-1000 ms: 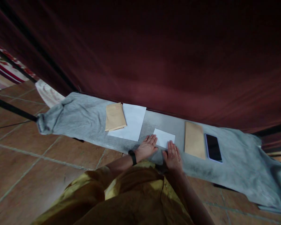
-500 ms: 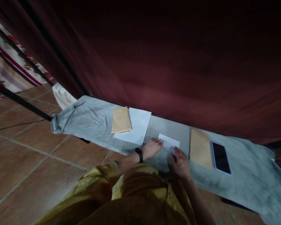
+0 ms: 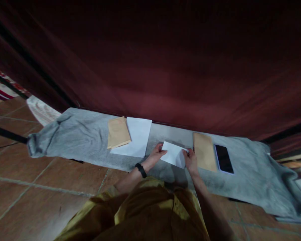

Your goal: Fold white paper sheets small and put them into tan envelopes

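Observation:
A folded sheet of white paper [image 3: 174, 154] is held between my two hands, tilted a little above the grey cloth. My left hand [image 3: 156, 156], with a black band on its wrist, pinches the paper's left edge, thumb on top. At the right edge my right hand [image 3: 190, 160] grips it the same way, fingers partly hidden behind the sheet. To the left lies a larger white sheet [image 3: 139, 135] with brown envelopes [image 3: 118, 132] over its left part. Right of my right hand lies another brown envelope [image 3: 205, 151].
A phone [image 3: 224, 159] with a dark screen lies beside the right-hand envelope. Grey cloth [image 3: 90, 134] covers the narrow bench. A dark red curtain [image 3: 150, 73] hangs close behind it. Tiled floor [image 3: 52, 187] shows in front, and a dark bar [image 3: 7, 133] meets the bench's left end.
Both hands have gone from resting flat at the folded paper to gripping its two edges, and the paper is lifted off the cloth. The view has shifted somewhat to the right.

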`<state>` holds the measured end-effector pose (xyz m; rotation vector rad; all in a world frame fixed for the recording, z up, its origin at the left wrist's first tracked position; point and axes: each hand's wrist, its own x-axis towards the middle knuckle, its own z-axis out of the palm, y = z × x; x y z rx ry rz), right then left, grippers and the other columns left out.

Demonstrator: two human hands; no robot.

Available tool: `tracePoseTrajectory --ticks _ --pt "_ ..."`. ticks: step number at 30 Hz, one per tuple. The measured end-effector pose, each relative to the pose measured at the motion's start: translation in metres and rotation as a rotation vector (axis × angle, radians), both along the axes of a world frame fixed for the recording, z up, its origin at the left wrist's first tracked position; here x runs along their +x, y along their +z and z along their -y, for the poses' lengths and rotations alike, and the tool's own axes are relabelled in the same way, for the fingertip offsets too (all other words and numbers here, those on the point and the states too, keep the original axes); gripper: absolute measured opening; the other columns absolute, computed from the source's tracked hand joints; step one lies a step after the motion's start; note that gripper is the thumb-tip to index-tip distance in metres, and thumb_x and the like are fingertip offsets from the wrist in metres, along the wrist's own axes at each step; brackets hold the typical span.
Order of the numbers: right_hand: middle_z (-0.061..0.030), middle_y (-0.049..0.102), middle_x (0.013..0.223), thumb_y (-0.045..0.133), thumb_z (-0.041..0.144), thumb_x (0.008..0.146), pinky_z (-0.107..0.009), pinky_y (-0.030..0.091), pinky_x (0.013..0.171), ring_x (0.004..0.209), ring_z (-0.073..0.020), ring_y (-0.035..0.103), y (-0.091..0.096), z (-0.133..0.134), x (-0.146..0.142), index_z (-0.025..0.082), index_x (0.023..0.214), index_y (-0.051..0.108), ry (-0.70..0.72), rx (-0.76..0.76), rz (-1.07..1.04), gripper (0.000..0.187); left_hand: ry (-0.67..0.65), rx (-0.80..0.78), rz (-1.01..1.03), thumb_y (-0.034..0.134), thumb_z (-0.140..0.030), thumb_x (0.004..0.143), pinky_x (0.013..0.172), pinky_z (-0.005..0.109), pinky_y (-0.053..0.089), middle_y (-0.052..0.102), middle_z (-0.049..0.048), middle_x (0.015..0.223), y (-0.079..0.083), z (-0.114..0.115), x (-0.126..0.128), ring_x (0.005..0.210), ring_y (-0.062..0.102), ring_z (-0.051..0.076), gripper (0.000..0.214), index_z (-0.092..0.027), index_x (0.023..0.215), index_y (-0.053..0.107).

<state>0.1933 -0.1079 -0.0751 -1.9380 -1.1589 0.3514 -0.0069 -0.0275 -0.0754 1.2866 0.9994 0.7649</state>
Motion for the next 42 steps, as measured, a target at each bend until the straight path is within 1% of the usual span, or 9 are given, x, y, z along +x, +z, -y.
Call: tracePoseTrajectory --ticks 4,8,14,17,19,22,27,34,42 --pt "-0.0098 0.067 0.073 0.036 0.067 0.098 -0.033 0.042 0.062 0.067 -0.0240 0.064 -0.017 -0.010 -0.001 0.017 0.097 0.069 -0.057 -0.053 0.093 0.061 0.003 0.058 -0.182 0.065 -0.017 0.081 0.075 0.032 0.053 0.063 -0.0022 0.080 -0.015 0.001 0.000 0.073 0.061 0.017 0.064 -0.020 0.143 0.050" --pt "-0.0157 0.072 0.102 0.035 0.049 0.104 -0.037 0.049 0.078 0.090 -0.0275 0.067 -0.022 -0.016 -0.003 0.016 0.117 0.066 -0.049 -0.067 0.219 0.047 0.015 0.356 -0.496 0.058 -0.008 0.082 0.096 0.040 0.054 0.068 0.0090 0.116 -0.016 0.000 0.005 0.102 0.066 0.022 0.062 -0.019 0.143 0.051" --pt "-0.0206 0.055 0.147 0.039 0.027 0.104 -0.050 0.042 0.109 0.132 -0.0312 0.051 -0.029 -0.002 -0.021 0.011 0.146 0.049 0.113 -0.032 0.540 0.046 -0.038 0.661 -0.820 0.048 -0.016 0.095 0.105 0.048 0.051 0.055 0.0155 0.146 -0.006 0.020 0.010 0.122 0.062 0.032 0.049 -0.017 0.144 0.052" --pt "-0.0187 0.047 0.157 0.034 0.030 0.107 -0.050 0.035 0.118 0.145 -0.0292 0.040 -0.037 0.009 -0.035 0.010 0.151 0.045 0.239 -0.072 0.590 0.050 -0.097 0.855 -0.912 0.039 -0.024 0.102 0.118 0.057 0.038 0.048 0.0165 0.156 -0.004 0.032 0.020 0.144 0.044 0.036 0.048 -0.016 0.149 0.048" --pt "-0.0178 0.043 0.161 0.031 0.029 0.107 -0.051 0.030 0.121 0.149 -0.0292 0.036 -0.041 0.014 -0.040 0.010 0.154 0.043 0.264 -0.117 0.636 0.052 -0.184 0.941 -0.934 0.034 -0.026 0.104 0.124 0.055 0.030 0.042 0.0156 0.162 -0.007 0.036 0.027 0.153 0.033 0.032 0.051 -0.013 0.153 0.042" --pt "-0.0181 0.039 0.163 0.030 0.027 0.107 -0.049 0.028 0.123 0.152 -0.0287 0.033 -0.044 0.018 -0.042 0.009 0.156 0.040 0.245 -0.145 0.687 0.054 -0.244 0.942 -0.965 0.031 -0.032 0.106 0.127 0.050 0.027 0.038 0.0165 0.164 -0.016 0.034 0.030 0.156 0.028 0.027 0.056 -0.008 0.156 0.037" --pt "-0.0210 0.041 0.161 0.032 0.036 0.107 -0.051 0.031 0.121 0.150 -0.0306 0.037 -0.050 0.020 -0.031 0.006 0.158 0.036 0.165 -0.127 0.691 0.059 -0.217 0.927 -1.016 0.035 -0.044 0.105 0.128 0.049 0.025 0.034 0.0194 0.166 -0.026 0.024 0.018 0.157 0.026 0.027 0.067 -0.004 0.159 0.029" --pt "-0.0214 0.041 0.161 0.031 0.043 0.108 -0.052 0.033 0.120 0.147 -0.0324 0.041 -0.057 0.026 -0.021 0.007 0.161 0.030 0.149 -0.105 0.678 0.064 -0.211 0.887 -1.037 0.037 -0.051 0.104 0.128 0.048 0.022 0.033 0.0198 0.166 -0.024 0.023 0.009 0.157 0.024 0.029 0.073 -0.004 0.158 0.030" --pt "-0.0213 0.039 0.162 0.028 0.039 0.108 -0.054 0.031 0.120 0.150 -0.0341 0.036 -0.049 0.024 -0.029 0.007 0.161 0.031 0.135 -0.100 0.663 0.061 -0.215 0.913 -1.014 0.044 -0.060 0.099 0.126 0.054 0.023 0.030 0.0233 0.166 -0.023 0.024 0.011 0.156 0.025 0.035 0.081 -0.005 0.157 0.033"
